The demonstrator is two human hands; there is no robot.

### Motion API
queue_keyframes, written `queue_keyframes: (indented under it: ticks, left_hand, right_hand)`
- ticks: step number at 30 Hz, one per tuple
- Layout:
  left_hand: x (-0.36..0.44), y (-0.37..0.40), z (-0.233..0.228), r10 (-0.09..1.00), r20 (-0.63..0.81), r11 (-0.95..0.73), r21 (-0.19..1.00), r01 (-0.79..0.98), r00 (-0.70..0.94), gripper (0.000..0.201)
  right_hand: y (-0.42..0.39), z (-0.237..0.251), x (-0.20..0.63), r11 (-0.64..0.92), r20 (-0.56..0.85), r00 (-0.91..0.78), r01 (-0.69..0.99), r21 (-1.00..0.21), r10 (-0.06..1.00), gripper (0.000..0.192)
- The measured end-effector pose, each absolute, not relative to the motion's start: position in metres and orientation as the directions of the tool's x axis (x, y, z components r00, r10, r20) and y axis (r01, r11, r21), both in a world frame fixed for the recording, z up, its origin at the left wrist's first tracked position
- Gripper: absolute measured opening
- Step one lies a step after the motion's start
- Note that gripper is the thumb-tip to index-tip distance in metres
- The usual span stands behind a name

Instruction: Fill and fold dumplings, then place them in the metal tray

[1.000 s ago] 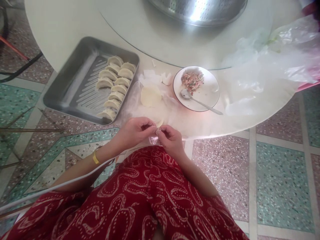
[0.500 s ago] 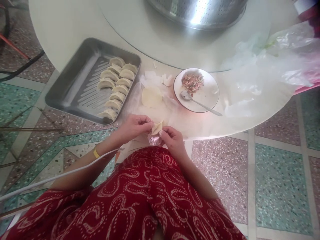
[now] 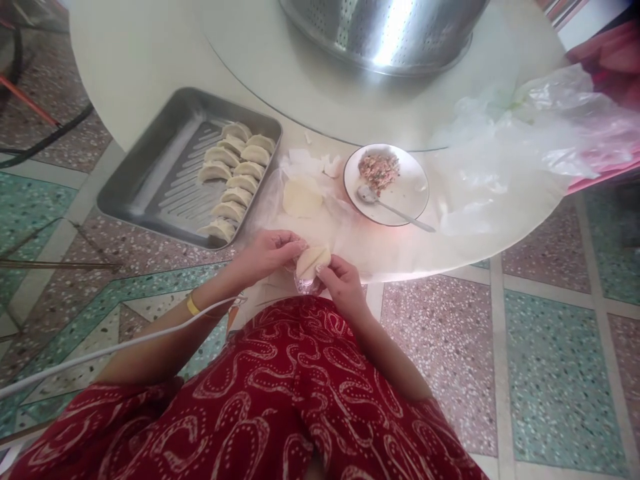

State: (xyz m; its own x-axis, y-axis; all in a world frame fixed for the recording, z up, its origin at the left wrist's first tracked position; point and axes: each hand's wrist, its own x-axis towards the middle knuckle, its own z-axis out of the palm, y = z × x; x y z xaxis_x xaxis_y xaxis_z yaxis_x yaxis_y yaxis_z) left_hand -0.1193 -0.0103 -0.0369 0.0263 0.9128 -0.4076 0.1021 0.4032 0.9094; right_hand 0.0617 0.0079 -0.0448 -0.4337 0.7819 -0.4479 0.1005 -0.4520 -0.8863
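While I am watching the head view from my end, a white cable point(image 3: 100, 348) is running across the lower left of the frame toward the left forearm, which is wearing a yellow band point(image 3: 192, 305). Further up on the left, a metal tray point(image 3: 150, 173) is sitting at the edge of the round table point(image 3: 150, 60), partly overhanging it, and folded dumplings point(image 3: 233, 180) are lying in two rows along its right side. Just right of the tray, a stack of round wrappers point(image 3: 302, 197) is lying on clear plastic. Below it, at centre frame just off the table edge, my left hand point(image 3: 267, 252) is curling closed, its fingertips pinching the left side of a dumpling point(image 3: 313, 260). My right hand point(image 3: 343, 283) is gripping the same dumpling from its lower right, so the pale half-moon is being held between both hands above the red patterned lap point(image 3: 300, 400). Right of the wrappers, a white plate point(image 3: 410, 193) is holding a mound of minced filling point(image 3: 379, 170) and a spoon point(image 3: 390, 207). At the top centre, a perforated steel bowl point(image 3: 385, 27) is standing on the table's turntable, and crumpled plastic bags point(image 3: 525, 133) are spreading over the upper right
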Motion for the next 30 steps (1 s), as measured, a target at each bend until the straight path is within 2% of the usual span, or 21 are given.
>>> queue_keyframes:
  ticks: [6, 11, 14, 17, 21, 23, 25, 26, 28, 30]
  left_hand:
    - [-0.111, -0.014, -0.035, 0.957, -0.289, 0.258, 0.885, 0.388, 0.021, 0.027]
    - [-0.12, -0.007, -0.041, 0.956, -0.287, 0.292, 0.888, 0.357, -0.068, 0.027]
    - [-0.129, -0.001, -0.043, 0.947, -0.292, 0.32, 0.864, 0.388, -0.131, 0.026]
    - [-0.135, 0.006, -0.045, 0.955, -0.239, 0.294, 0.833, 0.469, -0.174, 0.025]
    - [-0.136, 0.011, -0.046, 0.966, -0.148, 0.254, 0.678, 0.69, -0.21, 0.026]
    - [-0.133, 0.008, -0.045, 0.972, -0.095, 0.23, 0.579, 0.782, -0.215, 0.031]
    - [-0.128, 0.002, -0.04, 0.975, 0.0, 0.188, 0.538, 0.822, -0.223, 0.038]
    - [-0.124, -0.003, -0.037, 0.975, 0.059, 0.144, 0.56, 0.816, -0.212, 0.039]
    - [-0.112, -0.013, -0.032, 0.979, 0.135, 0.014, 0.695, 0.719, -0.15, 0.04]
    - [-0.094, -0.021, -0.031, 0.994, 0.1, -0.07, 0.891, 0.45, -0.045, 0.043]
  right_hand:
    - [0.008, -0.046, 0.059, -0.449, -0.437, -0.444, 0.086, -0.89, 0.782, 0.02]
    - [0.007, -0.052, 0.068, -0.468, -0.44, -0.451, 0.053, -0.882, 0.777, 0.02]
    - [0.007, -0.057, 0.075, -0.502, -0.424, -0.478, -0.041, -0.864, 0.769, 0.022]
    - [0.009, -0.058, 0.082, -0.549, -0.423, -0.489, -0.146, -0.823, 0.763, 0.024]
    - [0.012, -0.054, 0.09, -0.576, -0.444, -0.43, -0.249, -0.779, 0.786, 0.028]
    - [0.015, -0.05, 0.095, -0.558, -0.44, -0.401, -0.249, -0.792, 0.803, 0.028]
    - [0.017, -0.047, 0.099, -0.526, -0.419, -0.393, -0.216, -0.823, 0.818, 0.03]
    - [0.019, -0.045, 0.101, -0.511, -0.406, -0.404, -0.195, -0.837, 0.82, 0.032]
    - [0.021, -0.042, 0.103, -0.491, -0.385, -0.43, -0.166, -0.855, 0.816, 0.034]
    - [0.024, -0.039, 0.101, -0.484, -0.378, -0.451, -0.144, -0.863, 0.809, 0.036]
